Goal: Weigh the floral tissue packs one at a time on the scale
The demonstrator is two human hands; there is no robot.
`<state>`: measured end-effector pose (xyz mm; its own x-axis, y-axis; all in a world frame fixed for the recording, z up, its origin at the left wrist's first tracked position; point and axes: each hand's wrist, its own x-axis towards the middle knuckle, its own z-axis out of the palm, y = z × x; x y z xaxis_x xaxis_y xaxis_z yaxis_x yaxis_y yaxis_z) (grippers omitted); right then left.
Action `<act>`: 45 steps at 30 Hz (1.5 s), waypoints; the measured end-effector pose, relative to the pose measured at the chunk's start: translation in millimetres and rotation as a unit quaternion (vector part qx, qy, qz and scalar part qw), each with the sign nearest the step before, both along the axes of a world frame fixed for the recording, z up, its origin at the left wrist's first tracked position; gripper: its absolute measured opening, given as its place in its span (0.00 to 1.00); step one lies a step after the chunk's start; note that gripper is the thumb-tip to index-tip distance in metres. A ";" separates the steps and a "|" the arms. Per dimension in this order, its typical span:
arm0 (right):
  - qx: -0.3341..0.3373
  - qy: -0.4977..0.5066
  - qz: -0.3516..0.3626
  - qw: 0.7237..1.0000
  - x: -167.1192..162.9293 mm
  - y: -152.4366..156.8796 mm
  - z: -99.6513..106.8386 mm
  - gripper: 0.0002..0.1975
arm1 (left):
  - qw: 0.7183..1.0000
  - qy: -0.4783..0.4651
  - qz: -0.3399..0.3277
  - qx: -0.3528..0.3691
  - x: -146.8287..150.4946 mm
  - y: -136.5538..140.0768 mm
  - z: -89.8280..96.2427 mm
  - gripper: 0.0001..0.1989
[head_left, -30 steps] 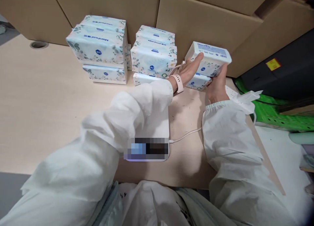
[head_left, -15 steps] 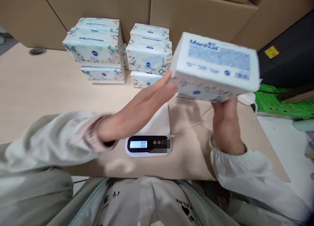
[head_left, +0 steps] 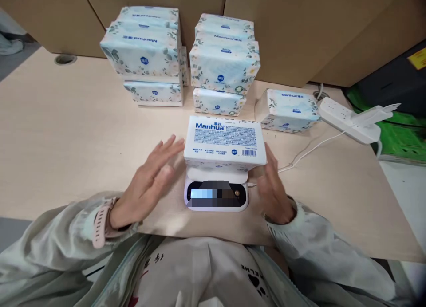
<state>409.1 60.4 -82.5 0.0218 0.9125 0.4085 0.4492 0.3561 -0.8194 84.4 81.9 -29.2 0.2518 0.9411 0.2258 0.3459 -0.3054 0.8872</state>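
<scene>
A tissue pack (head_left: pixel 225 140) with blue "Manhua" print lies on the white digital scale (head_left: pixel 216 207), its printed face and barcode upward. Part of the scale's display is blurred out. To the left of the pack is my left hand (head_left: pixel 148 183), fingers stretched out, close to its left end. My right hand (head_left: pixel 273 185) is at the pack's right end with straight fingers; whether its fingertips touch the pack I cannot tell. Neither hand grips anything.
Stacked tissue packs (head_left: pixel 143 49) stand at the back left, with another stack (head_left: pixel 224 65) beside them. A single tissue pack (head_left: pixel 289 112) lies near a white power strip (head_left: pixel 349 119). A white cable (head_left: pixel 313 148) crosses the table. Cardboard boxes (head_left: pixel 266 32) line the back.
The tissue pack has come down from the air at the right onto the scale. Both hands have let go of it and opened at its sides. The view has shifted somewhat.
</scene>
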 end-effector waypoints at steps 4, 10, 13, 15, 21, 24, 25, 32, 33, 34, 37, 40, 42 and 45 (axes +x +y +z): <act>0.047 0.084 -0.166 0.981 0.9 6.4 11.5 0.23 | 0.979 -0.133 0.113 0.105 3.4 25.8 -10.9 0.16; 0.071 0.165 -0.200 0.963 -2.7 9.4 19.1 0.20 | 0.963 -0.232 0.132 0.039 6.2 30.1 -12.4 0.13; 0.068 0.168 -0.192 0.964 -1.2 8.7 15.4 0.20 | 0.964 -0.228 0.137 0.027 7.6 27.6 -8.6 0.13; 0.074 0.174 -0.188 0.964 -0.9 8.5 14.1 0.19 | 0.964 -0.223 0.141 0.018 8.4 27.2 -7.5 0.13; 0.072 0.193 -0.178 0.962 -6.0 7.7 19.1 0.18 | 0.966 -0.219 0.135 0.006 7.7 27.6 -9.3 0.15; 0.073 0.191 -0.177 0.963 -6.8 6.1 21.0 0.17 | 0.966 -0.226 0.125 0.002 6.8 27.3 -9.5 0.15; 0.069 0.182 -0.179 0.964 -6.6 5.4 21.1 0.17 | 0.966 -0.227 0.123 0.000 6.6 27.2 -9.4 0.15; 0.042 0.155 -0.176 0.971 -1.3 3.7 18.5 0.15 | 0.968 -0.211 0.136 -0.020 4.3 26.9 -11.6 0.14; 0.042 0.154 -0.175 0.971 -0.5 3.9 18.1 0.15 | 0.968 -0.212 0.135 -0.021 3.6 27.2 -12.7 0.14; 0.041 0.155 -0.174 0.972 0.1 4.1 17.9 0.16 | 0.968 -0.212 0.134 -0.019 2.8 27.4 -13.7 0.14; 0.046 0.167 -0.171 0.970 0.5 3.8 18.2 0.16 | 0.969 -0.210 0.132 -0.017 0.3 27.5 -15.7 0.14; 0.051 0.168 -0.170 0.970 0.0 3.2 18.9 0.15 | 0.971 -0.201 0.128 -0.026 -1.8 26.8 -14.9 0.14; 0.050 0.160 -0.172 0.971 0.0 3.1 18.9 0.15 | 0.971 -0.202 0.121 -0.032 -2.9 26.5 -14.1 0.14; 0.053 0.156 -0.169 0.972 1.0 3.0 18.4 0.15 | 0.972 -0.203 0.114 -0.035 -3.4 26.9 -13.9 0.13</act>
